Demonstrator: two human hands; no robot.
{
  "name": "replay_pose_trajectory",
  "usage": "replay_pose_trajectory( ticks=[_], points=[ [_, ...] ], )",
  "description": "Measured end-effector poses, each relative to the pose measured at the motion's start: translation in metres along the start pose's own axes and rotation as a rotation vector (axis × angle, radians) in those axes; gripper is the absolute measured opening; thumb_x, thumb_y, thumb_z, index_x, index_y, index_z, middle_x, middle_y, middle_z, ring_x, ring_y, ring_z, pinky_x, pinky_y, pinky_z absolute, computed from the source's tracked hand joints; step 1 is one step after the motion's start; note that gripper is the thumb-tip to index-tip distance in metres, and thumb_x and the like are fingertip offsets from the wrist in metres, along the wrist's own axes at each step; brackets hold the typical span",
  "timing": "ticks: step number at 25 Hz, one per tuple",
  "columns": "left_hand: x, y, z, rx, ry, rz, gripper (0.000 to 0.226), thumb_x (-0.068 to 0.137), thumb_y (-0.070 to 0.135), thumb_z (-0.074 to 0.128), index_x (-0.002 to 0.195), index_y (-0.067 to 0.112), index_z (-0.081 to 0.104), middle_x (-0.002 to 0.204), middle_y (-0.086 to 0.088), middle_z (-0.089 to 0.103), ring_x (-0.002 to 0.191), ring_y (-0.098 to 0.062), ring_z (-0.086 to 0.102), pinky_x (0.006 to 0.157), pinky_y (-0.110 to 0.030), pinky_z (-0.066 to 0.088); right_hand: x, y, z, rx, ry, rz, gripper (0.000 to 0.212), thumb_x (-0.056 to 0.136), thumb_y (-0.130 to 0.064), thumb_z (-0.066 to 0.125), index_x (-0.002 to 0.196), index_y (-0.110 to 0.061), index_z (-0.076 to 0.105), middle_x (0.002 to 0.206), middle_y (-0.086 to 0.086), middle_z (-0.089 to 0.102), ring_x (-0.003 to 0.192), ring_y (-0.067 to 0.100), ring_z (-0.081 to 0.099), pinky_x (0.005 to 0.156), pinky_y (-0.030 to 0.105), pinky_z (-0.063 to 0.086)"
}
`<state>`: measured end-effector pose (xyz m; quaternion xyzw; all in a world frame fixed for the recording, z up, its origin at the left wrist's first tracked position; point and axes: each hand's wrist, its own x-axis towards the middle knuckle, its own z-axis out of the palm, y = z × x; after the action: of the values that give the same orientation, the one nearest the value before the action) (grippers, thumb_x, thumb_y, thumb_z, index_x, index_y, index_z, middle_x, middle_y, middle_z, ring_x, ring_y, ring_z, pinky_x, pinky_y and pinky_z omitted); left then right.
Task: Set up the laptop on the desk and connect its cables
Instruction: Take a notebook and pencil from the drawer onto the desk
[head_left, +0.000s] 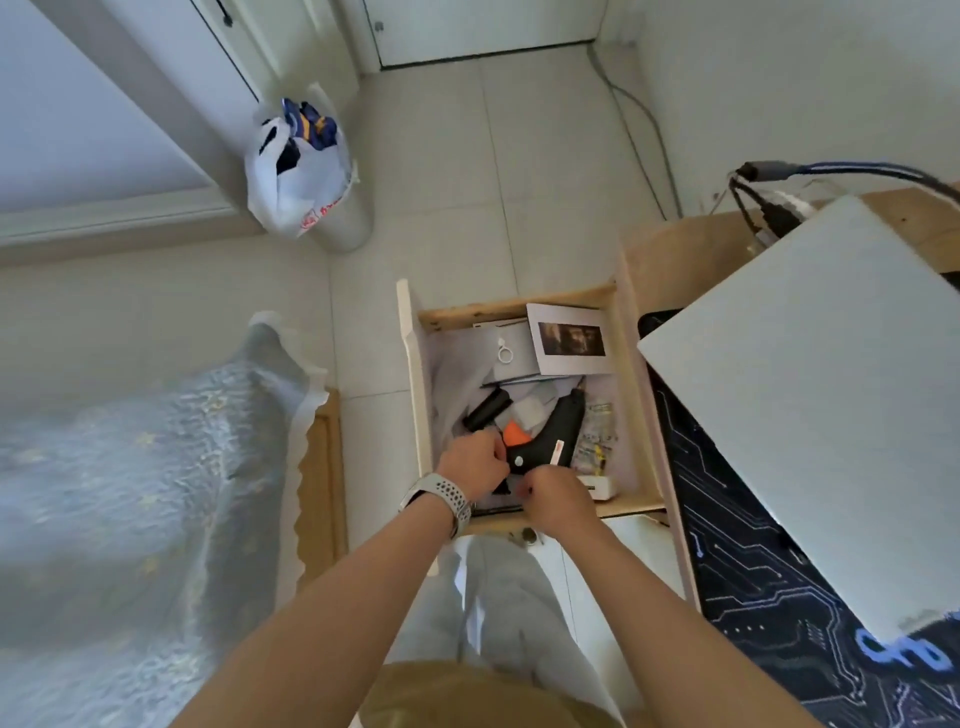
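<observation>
The closed laptop is seen lying on the table, well right of both hands, cables bunched beyond it. An open drawer is being searched, presumably for a cable. Left hand and right hand are curled beside a black glue gun; what is gripped cannot be told.

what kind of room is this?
Probably a bedroom with a work corner. A bed with a quilted cover lies left, a wooden desk with a closed laptop stands right, and both hands reach into an open drawer of odds and ends.
</observation>
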<state>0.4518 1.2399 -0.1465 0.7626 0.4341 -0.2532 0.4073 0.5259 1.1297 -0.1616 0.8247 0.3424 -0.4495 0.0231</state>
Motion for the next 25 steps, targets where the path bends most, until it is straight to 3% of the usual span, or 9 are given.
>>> replay_pose_trajectory(
  ticks=[6, 17, 22, 25],
  points=[
    [0.009, -0.016, 0.025, 0.083, -0.135, -0.018, 0.021, 0.087, 0.020, 0.051, 0.101, 0.021, 0.067, 0.109, -0.008, 0.068, 0.099, -0.029, 0.064, 0.086, -0.036, 0.053, 0.008, -0.002, 0.009, -0.211, -0.028, 0.033, 0.030, 0.091, -0.006, 0.047, 0.114, -0.009, 0.065, 0.117, 0.015, 0.064, 0.114, 0.033, 0.056, 0.087, 0.038, 0.047],
    [0.010, -0.013, 0.030, 0.325, -0.243, 0.053, 0.029, 0.092, 0.020, 0.046, 0.112, 0.017, 0.066, 0.110, -0.011, 0.067, 0.100, -0.030, 0.065, 0.082, -0.037, 0.053, 0.018, -0.013, 0.004, -0.329, -0.024, 0.056, 0.028, 0.091, -0.007, 0.047, 0.108, -0.019, 0.066, 0.114, 0.006, 0.068, 0.110, 0.026, 0.061, 0.088, 0.035, 0.039],
    [0.011, -0.011, 0.025, 0.285, -0.203, 0.050, 0.028, 0.089, 0.017, 0.048, 0.109, 0.021, 0.067, 0.109, -0.008, 0.067, 0.098, -0.030, 0.065, 0.082, -0.038, 0.055, 0.013, -0.016, -0.013, -0.345, 0.038, -0.007, 0.026, 0.092, -0.006, 0.049, 0.111, -0.015, 0.063, 0.115, 0.009, 0.066, 0.111, 0.029, 0.058, 0.089, 0.038, 0.040],
    [0.011, -0.003, 0.012, 0.222, -0.128, 0.084, 0.028, 0.089, 0.017, 0.050, 0.109, 0.023, 0.069, 0.109, -0.005, 0.068, 0.097, -0.029, 0.065, 0.077, -0.032, 0.051, 0.009, -0.020, -0.037, -0.356, 0.133, -0.062, 0.023, 0.090, -0.006, 0.053, 0.110, -0.010, 0.064, 0.115, 0.010, 0.062, 0.113, 0.031, 0.053, 0.090, 0.041, 0.040]
  ],
)
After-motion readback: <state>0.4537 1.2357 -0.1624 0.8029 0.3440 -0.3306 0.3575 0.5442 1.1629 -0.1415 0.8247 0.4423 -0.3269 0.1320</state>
